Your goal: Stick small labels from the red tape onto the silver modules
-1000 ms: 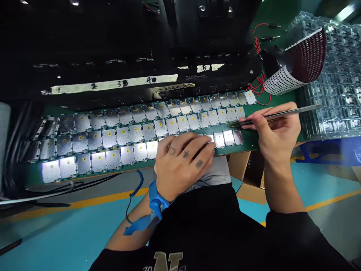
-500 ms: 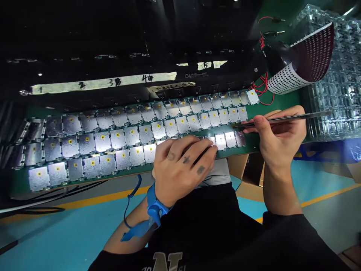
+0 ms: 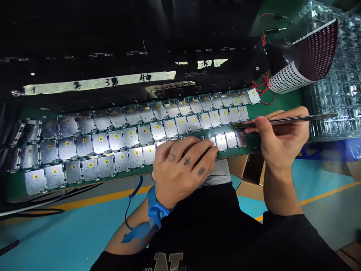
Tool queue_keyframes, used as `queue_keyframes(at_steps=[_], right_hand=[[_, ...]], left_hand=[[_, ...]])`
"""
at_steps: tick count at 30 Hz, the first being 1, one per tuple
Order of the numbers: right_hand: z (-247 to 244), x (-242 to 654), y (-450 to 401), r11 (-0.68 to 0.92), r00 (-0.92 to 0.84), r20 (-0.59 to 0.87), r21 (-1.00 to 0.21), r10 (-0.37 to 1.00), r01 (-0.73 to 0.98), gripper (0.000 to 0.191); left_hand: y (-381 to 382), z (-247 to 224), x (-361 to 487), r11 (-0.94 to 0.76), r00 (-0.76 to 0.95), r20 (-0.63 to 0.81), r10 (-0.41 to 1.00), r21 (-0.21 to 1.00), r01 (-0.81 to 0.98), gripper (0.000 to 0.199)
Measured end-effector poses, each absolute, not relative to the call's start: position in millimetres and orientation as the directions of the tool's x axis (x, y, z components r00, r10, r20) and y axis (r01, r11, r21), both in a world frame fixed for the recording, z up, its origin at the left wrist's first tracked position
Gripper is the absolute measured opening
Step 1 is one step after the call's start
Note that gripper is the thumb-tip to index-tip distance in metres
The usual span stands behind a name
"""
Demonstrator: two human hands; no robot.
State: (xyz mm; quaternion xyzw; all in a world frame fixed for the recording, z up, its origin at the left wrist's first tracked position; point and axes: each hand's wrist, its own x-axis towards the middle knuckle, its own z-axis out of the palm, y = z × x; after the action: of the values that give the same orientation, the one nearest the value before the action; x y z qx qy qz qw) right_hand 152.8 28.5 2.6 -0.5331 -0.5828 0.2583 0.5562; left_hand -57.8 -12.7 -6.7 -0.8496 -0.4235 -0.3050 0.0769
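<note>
Several rows of small circuit boards with metal shields (image 3: pixel 100 143) and yellow marks lie along the green work surface. My left hand (image 3: pixel 184 169), a blue strap (image 3: pixel 155 212) on its wrist, rests over the front row with its fingers bent and closed. Its fingertips are hidden, so what they hold, if anything, does not show. To its right, my right hand (image 3: pixel 282 135) pinches dark tweezers (image 3: pixel 307 117). Their tips point left, into the gap between the middle row and the shiny boards (image 3: pixel 231 140) at the front row's right end. Nothing is clearly visible between the tips.
Behind the rows stands a black fixture (image 3: pixel 113 37) with numbered tape strips (image 3: pixel 98 82). Red wires (image 3: pixel 265 82) and a curled perforated sheet (image 3: pixel 287 79) lie at the right, near stacked clear trays (image 3: pixel 338 101). An open cardboard box (image 3: pixel 252 173) sits below the edge.
The view has shifted slightly, and the left ends of the rows appear a little farther left. Both hands and the tweezers keep nearly the same pose.
</note>
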Motion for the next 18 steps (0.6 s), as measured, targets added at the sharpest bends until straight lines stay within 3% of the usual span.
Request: queue_keyframes(at_steps=[18], right_hand=[[3.2,151.0,27.6,0.315,0.174,0.38,-0.896,0.908,0.314,0.027]], left_hand=[[-11.1,-6.1,-57.4,-0.632,0.453,0.603,0.657,0.113,0.767,0.021]])
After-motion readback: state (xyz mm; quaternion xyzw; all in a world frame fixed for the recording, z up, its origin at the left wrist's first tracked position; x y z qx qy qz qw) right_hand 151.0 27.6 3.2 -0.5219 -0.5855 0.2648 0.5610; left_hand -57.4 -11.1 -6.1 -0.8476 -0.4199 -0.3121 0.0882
